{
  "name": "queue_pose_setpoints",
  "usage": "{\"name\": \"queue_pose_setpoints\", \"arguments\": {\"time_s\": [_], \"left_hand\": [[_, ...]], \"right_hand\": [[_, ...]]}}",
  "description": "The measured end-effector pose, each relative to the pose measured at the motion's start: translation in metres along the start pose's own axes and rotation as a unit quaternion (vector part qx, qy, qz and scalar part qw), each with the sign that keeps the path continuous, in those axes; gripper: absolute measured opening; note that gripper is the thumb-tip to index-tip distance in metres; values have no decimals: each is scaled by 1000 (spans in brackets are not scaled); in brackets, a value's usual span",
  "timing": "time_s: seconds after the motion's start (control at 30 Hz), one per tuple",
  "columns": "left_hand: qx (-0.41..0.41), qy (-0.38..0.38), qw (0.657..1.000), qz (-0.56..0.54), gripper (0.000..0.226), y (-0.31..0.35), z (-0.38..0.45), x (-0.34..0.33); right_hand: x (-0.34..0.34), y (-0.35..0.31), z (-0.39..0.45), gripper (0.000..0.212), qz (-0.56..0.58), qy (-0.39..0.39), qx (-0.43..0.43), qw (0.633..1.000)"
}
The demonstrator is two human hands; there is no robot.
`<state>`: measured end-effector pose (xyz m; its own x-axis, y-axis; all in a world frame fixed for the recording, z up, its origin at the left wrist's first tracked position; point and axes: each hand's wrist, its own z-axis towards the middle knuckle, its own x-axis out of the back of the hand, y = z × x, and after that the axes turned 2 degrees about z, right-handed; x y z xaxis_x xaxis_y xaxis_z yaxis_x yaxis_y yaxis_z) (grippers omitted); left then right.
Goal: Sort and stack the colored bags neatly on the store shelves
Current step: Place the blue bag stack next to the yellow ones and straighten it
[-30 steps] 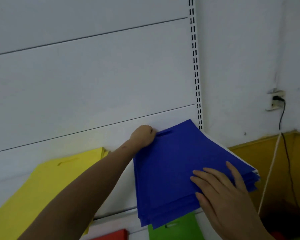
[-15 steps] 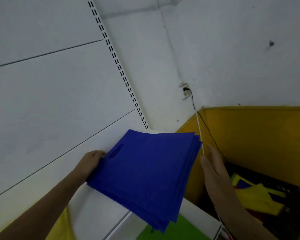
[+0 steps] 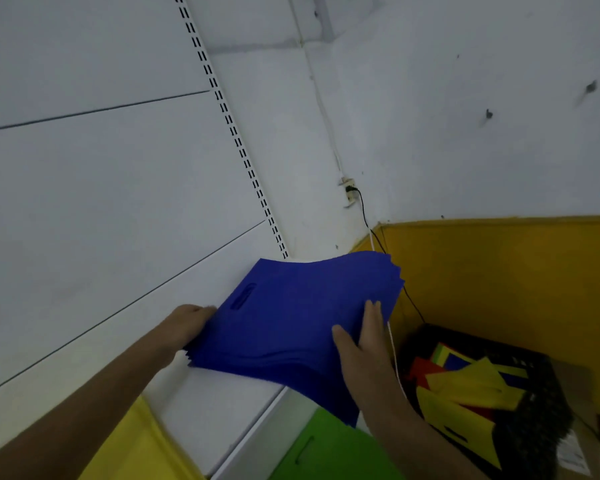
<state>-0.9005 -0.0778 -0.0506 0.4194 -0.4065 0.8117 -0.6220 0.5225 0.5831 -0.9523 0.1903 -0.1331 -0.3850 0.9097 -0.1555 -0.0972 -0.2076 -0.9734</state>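
A thick stack of blue bags (image 3: 291,320) with a cut-out handle slot sits tilted at the right end of the white shelf (image 3: 219,407), overhanging its edge. My left hand (image 3: 187,323) grips the stack's left edge near the handle slot. My right hand (image 3: 361,344) holds the stack's right side, thumb on top and fingers along the edge. Yellow bags (image 3: 136,445) lie on the same shelf to the left. A green bag (image 3: 326,448) lies on the shelf below.
A black basket (image 3: 520,410) on the floor at lower right holds several loose yellow, red, blue and green bags. A slotted shelf upright (image 3: 229,123) runs up the white wall. A black cable (image 3: 364,216) hangs from a wall socket by the yellow wall.
The view has swung right and down. My right hand moved from beside the stack onto its right side. The stack now bends upward at its far edge.
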Motion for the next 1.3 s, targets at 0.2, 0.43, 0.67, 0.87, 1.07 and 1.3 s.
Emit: {"name": "queue_pose_setpoints", "arguments": {"time_s": [0.2,0.43,0.67,0.87,1.07,1.3], "left_hand": [[-76,-73,992,73,43,-8,-13,-11],[-48,-25,999,-3,65,-21,8,7],[-63,-85,992,63,46,-18,16,10],[-76,-94,978,170,50,-11,20,0],[-77,-43,981,174,56,-7,44,5],[-67,-76,969,227,50,-12,49,-2]], "right_hand": [[32,9,10,65,108,111,-52,987],[20,-3,4,77,148,108,-41,982],[-1,4,6,83,156,52,-63,984],[-5,4,15,55,253,68,-107,959],[-2,6,26,64,268,128,-101,950],[-24,-4,13,80,131,111,-27,985]]}}
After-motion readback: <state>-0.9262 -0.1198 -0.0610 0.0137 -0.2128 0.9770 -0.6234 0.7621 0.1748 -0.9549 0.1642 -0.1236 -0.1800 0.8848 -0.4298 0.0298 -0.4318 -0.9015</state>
